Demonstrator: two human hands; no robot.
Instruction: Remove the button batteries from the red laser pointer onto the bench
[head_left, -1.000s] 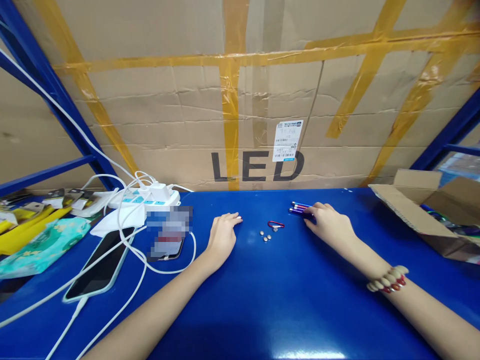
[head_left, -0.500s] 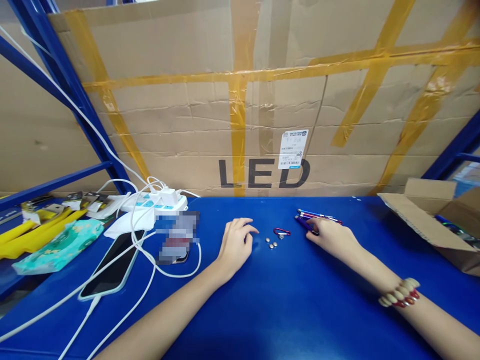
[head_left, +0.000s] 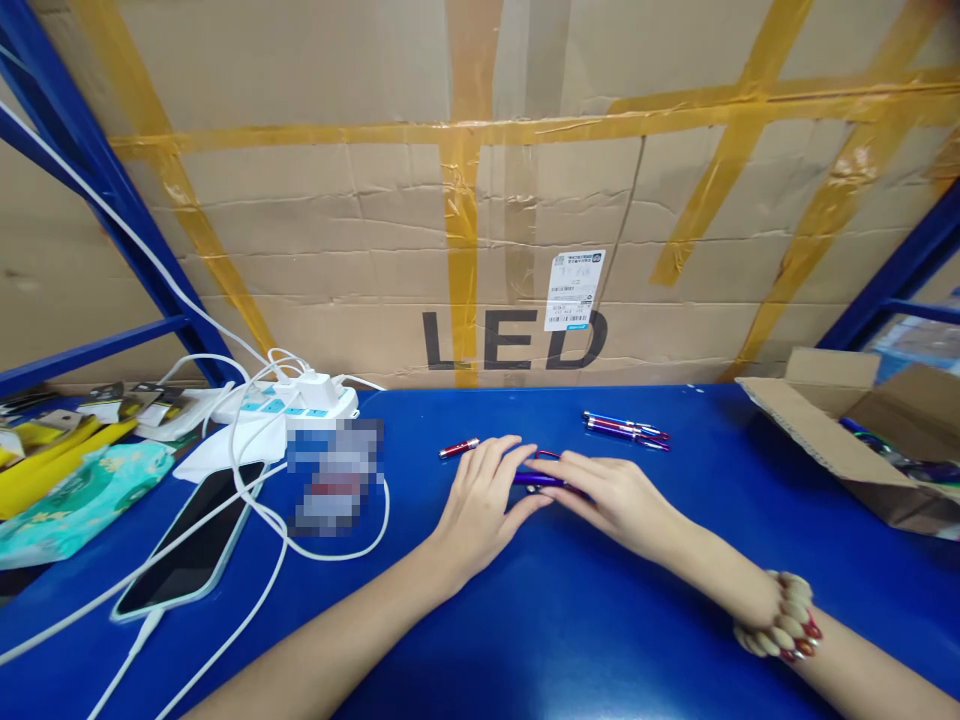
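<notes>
Slim purple metal pen-shaped stick (head_left: pixel 541 481) at the middle of the blue tabletop (head_left: pixel 570 620), pinched between left hand (head_left: pixel 480 505) and right hand (head_left: pixel 611 497), fingers closed on it. Just beyond the left fingertips, small red metal tube (head_left: pixel 459 448). Farther right, cluster of purple-and-red pens (head_left: pixel 626 429). White power strip (head_left: pixel 289 402) far left.

A: The tabletop (head_left: pixel 525 620) is glossy deep blue. The pen (head_left: pixel 541 481) between the hands is purple; at ten o'clock from it lies a red pen (head_left: pixel 459 448).

B: And at two o'clock, blue and red pens (head_left: pixel 626 428). The cardboard (head_left: pixel 337 250) is tan with yellow tape and black letters. White cables (head_left: pixel 262 520), a beige-and-red bracelet (head_left: pixel 780 615).
</notes>
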